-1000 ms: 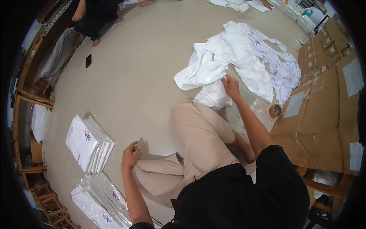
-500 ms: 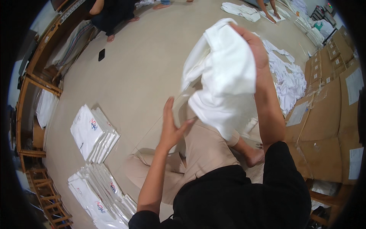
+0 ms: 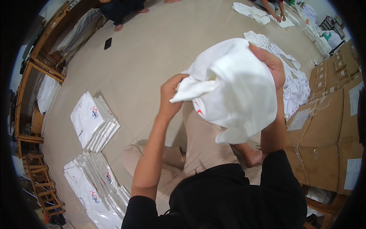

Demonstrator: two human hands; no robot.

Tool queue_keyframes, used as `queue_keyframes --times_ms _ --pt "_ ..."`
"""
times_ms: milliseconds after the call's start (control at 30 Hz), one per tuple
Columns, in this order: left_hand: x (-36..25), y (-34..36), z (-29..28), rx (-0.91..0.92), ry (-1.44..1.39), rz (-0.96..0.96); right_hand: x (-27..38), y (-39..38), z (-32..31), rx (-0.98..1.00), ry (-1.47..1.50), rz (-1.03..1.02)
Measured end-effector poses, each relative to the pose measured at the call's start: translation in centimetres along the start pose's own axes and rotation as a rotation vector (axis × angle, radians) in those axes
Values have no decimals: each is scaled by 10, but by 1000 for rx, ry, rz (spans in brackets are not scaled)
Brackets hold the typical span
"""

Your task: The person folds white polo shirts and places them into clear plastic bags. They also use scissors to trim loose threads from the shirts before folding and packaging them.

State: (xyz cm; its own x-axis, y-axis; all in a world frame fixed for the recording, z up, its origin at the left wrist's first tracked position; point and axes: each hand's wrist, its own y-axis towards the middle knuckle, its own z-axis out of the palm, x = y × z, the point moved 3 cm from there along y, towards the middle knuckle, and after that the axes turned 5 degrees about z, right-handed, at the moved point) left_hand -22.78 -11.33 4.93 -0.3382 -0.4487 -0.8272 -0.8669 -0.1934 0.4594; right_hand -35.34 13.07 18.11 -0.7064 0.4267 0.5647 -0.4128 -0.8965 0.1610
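A white shirt (image 3: 244, 87) hangs bunched in the air over my crossed legs, with a small red print showing near its left part. My left hand (image 3: 172, 93) is closed on the left edge of the cloth, where a sleeve-like flap sticks out. At the upper right, my right hand (image 3: 271, 66) grips the shirt with the thumb on top; its other fingers are partly hidden behind the fabric.
Folded, bagged white shirts lie on the floor in two stacks, an upper (image 3: 89, 120) and a lower (image 3: 95, 187). Loose white garments (image 3: 293, 86) spread at right beside cardboard boxes (image 3: 320, 126). A phone (image 3: 108, 43) lies at far left. Other people's hands (image 3: 280, 17) handle white cloth far right.
My left hand has moved up and taken hold of the shirt's left edge. The right hand, still gripping, has come lower and slightly right, and the cloth is spread wider.
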Motion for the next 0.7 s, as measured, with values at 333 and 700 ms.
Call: queue_keyframes --times_ms 333,700 --pt "-112 36 -44 -290 -563 -234 11 0 -107 -786 -1229 -100" --pt "-139 41 -29 -261 -900 -185 -118 -3 -30 -450 -1693 -357"
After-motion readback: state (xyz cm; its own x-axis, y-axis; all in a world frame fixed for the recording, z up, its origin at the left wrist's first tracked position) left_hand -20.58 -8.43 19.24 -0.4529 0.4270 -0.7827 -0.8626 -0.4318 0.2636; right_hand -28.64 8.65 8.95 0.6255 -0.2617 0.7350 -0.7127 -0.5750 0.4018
